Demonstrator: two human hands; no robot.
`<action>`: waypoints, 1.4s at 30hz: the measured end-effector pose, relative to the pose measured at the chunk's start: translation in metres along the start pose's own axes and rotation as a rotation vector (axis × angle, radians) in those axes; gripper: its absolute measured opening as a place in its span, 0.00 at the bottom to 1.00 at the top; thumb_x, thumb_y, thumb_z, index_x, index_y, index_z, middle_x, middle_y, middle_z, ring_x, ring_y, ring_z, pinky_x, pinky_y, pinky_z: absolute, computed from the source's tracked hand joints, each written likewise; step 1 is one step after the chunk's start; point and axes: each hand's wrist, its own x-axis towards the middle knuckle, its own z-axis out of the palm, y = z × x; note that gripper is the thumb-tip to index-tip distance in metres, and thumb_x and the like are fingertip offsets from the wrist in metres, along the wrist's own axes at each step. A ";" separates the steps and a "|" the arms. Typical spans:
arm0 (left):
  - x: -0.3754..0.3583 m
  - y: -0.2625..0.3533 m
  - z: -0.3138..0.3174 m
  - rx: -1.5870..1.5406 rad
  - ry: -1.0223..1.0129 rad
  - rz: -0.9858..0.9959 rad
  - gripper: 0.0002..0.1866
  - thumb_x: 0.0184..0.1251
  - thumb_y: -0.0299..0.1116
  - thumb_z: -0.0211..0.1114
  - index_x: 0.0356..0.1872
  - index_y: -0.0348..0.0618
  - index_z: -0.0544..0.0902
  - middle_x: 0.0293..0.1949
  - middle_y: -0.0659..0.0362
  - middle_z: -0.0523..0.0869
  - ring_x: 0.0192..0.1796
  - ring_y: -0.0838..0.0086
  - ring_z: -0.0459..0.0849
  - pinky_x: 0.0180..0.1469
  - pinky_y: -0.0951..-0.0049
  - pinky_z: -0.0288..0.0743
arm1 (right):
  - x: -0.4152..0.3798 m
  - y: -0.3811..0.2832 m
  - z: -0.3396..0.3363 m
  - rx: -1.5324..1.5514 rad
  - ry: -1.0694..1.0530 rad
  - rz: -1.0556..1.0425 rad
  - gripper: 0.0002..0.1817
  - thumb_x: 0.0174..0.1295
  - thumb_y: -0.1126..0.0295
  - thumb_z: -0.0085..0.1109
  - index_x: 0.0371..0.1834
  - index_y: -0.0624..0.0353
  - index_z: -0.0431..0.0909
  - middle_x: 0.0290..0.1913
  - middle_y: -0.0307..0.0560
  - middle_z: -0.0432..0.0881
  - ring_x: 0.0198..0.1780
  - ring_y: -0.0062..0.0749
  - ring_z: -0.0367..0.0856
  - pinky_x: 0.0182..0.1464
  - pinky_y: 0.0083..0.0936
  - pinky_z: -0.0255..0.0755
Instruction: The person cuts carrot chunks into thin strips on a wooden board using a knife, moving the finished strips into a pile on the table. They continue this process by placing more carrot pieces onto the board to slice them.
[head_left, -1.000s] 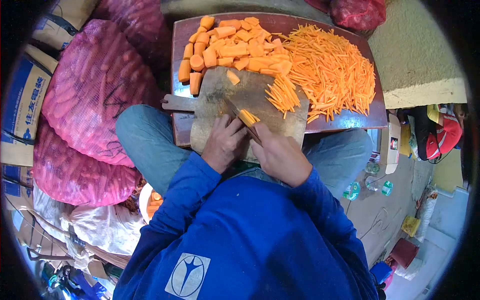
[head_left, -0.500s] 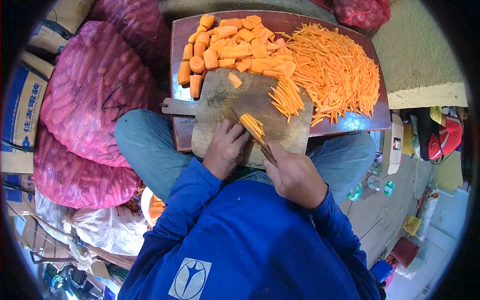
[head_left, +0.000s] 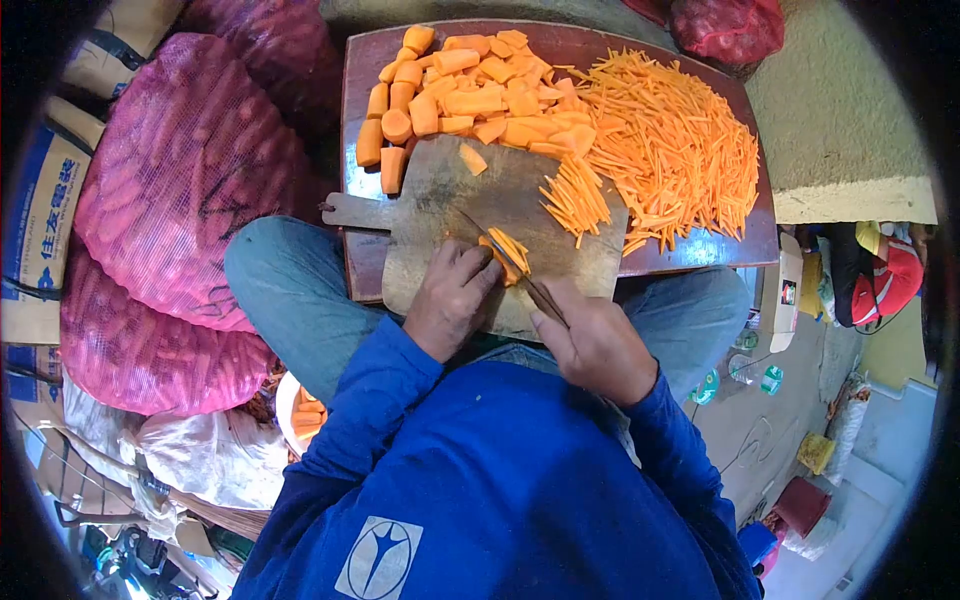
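My right hand (head_left: 597,345) grips the handle of a knife (head_left: 541,293), its blade angled up and left across the wooden cutting board (head_left: 425,225). Under and beside the blade lies a carrot piece (head_left: 510,267), with thin cut sticks leaning on its far side. The curled fingers of my left hand (head_left: 455,300) press against this carrot piece from the left. A small pile of carrot sticks (head_left: 577,203) rests at the board's right edge. One carrot chunk (head_left: 473,159) lies alone near the board's top.
Behind the board, a dark red table (head_left: 690,258) bears a heap of peeled carrot chunks (head_left: 475,100) and a large mound of carrot strips (head_left: 675,150). Pink mesh sacks (head_left: 190,180) stand at the left, near a white container (head_left: 290,410) of carrot pieces. Bottles (head_left: 740,370) stand on the right-hand floor.
The knife and my right hand have shifted slightly to the right and tilted, and the carrot sticks beside the blade have spread. My left hand stays nearly in place.
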 end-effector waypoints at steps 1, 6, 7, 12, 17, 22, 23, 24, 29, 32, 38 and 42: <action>0.000 -0.002 0.001 -0.002 0.001 0.000 0.18 0.58 0.22 0.74 0.51 0.36 0.86 0.50 0.50 0.85 0.51 0.51 0.81 0.54 0.54 0.79 | 0.000 -0.001 0.000 -0.023 -0.031 0.026 0.15 0.76 0.65 0.61 0.59 0.60 0.72 0.37 0.72 0.87 0.41 0.76 0.87 0.43 0.67 0.79; 0.000 -0.001 -0.001 -0.046 0.013 0.005 0.17 0.58 0.22 0.73 0.50 0.36 0.86 0.49 0.49 0.84 0.48 0.50 0.80 0.52 0.53 0.79 | 0.012 0.004 0.014 -0.117 -0.103 0.072 0.16 0.76 0.65 0.60 0.59 0.60 0.70 0.36 0.71 0.88 0.41 0.76 0.87 0.42 0.68 0.78; 0.001 -0.001 0.000 -0.043 0.022 0.009 0.17 0.58 0.22 0.73 0.50 0.36 0.86 0.49 0.49 0.84 0.48 0.50 0.80 0.52 0.53 0.79 | 0.011 0.004 0.015 -0.116 -0.085 0.088 0.16 0.76 0.65 0.60 0.59 0.60 0.70 0.36 0.72 0.88 0.41 0.76 0.87 0.43 0.68 0.78; -0.007 -0.001 0.002 0.000 -0.008 -0.042 0.20 0.57 0.22 0.74 0.52 0.38 0.86 0.46 0.50 0.82 0.50 0.49 0.79 0.53 0.52 0.78 | 0.002 0.003 0.009 0.090 -0.012 0.081 0.17 0.76 0.65 0.60 0.61 0.61 0.72 0.37 0.74 0.87 0.42 0.76 0.87 0.44 0.67 0.79; -0.005 -0.002 0.006 0.007 -0.002 -0.037 0.20 0.57 0.22 0.75 0.53 0.37 0.86 0.46 0.51 0.82 0.50 0.50 0.79 0.53 0.52 0.77 | -0.008 -0.002 0.007 -0.006 0.002 0.010 0.18 0.76 0.65 0.60 0.62 0.61 0.72 0.36 0.74 0.87 0.41 0.76 0.88 0.43 0.66 0.79; -0.006 -0.003 0.003 -0.012 0.009 -0.031 0.19 0.56 0.21 0.75 0.51 0.35 0.87 0.46 0.51 0.83 0.50 0.51 0.79 0.52 0.54 0.77 | 0.003 -0.005 0.015 -0.108 -0.132 0.079 0.18 0.77 0.64 0.59 0.60 0.63 0.68 0.37 0.74 0.88 0.42 0.76 0.88 0.45 0.66 0.80; -0.006 -0.005 0.005 -0.016 0.022 -0.025 0.19 0.56 0.21 0.75 0.51 0.34 0.87 0.47 0.51 0.83 0.50 0.50 0.79 0.52 0.53 0.76 | 0.005 -0.008 0.014 -0.117 -0.130 0.103 0.17 0.77 0.64 0.58 0.59 0.63 0.68 0.38 0.74 0.88 0.42 0.77 0.88 0.45 0.66 0.80; -0.006 -0.004 0.005 -0.023 0.033 -0.020 0.19 0.55 0.21 0.75 0.51 0.34 0.88 0.47 0.51 0.84 0.51 0.50 0.79 0.52 0.53 0.76 | 0.004 -0.007 0.015 -0.122 -0.128 0.102 0.17 0.77 0.64 0.58 0.59 0.63 0.68 0.38 0.74 0.88 0.42 0.77 0.88 0.45 0.66 0.80; -0.014 -0.006 0.006 -0.006 0.009 0.003 0.21 0.53 0.21 0.75 0.52 0.34 0.88 0.50 0.51 0.85 0.51 0.50 0.80 0.53 0.51 0.76 | 0.010 -0.007 0.017 -0.168 -0.136 0.105 0.20 0.76 0.65 0.60 0.62 0.65 0.69 0.37 0.76 0.85 0.42 0.79 0.86 0.45 0.68 0.77; -0.006 -0.009 0.006 0.030 0.027 0.032 0.21 0.53 0.21 0.74 0.52 0.34 0.88 0.51 0.51 0.86 0.52 0.51 0.80 0.54 0.51 0.75 | 0.012 -0.002 0.014 -0.135 -0.123 0.097 0.19 0.76 0.65 0.60 0.61 0.65 0.69 0.37 0.76 0.85 0.42 0.79 0.85 0.46 0.67 0.77; -0.013 -0.008 0.009 0.035 0.022 0.038 0.20 0.54 0.22 0.74 0.52 0.35 0.88 0.51 0.52 0.86 0.53 0.52 0.80 0.54 0.53 0.75 | 0.012 0.006 0.027 -0.114 -0.016 0.027 0.16 0.76 0.66 0.60 0.58 0.66 0.72 0.35 0.73 0.84 0.40 0.77 0.85 0.43 0.61 0.78; -0.011 -0.007 0.005 0.052 0.038 0.035 0.21 0.52 0.22 0.75 0.51 0.36 0.88 0.50 0.52 0.86 0.53 0.51 0.82 0.56 0.53 0.77 | 0.014 0.008 0.011 0.089 0.043 0.007 0.14 0.77 0.68 0.61 0.56 0.67 0.76 0.34 0.69 0.84 0.38 0.74 0.85 0.42 0.54 0.78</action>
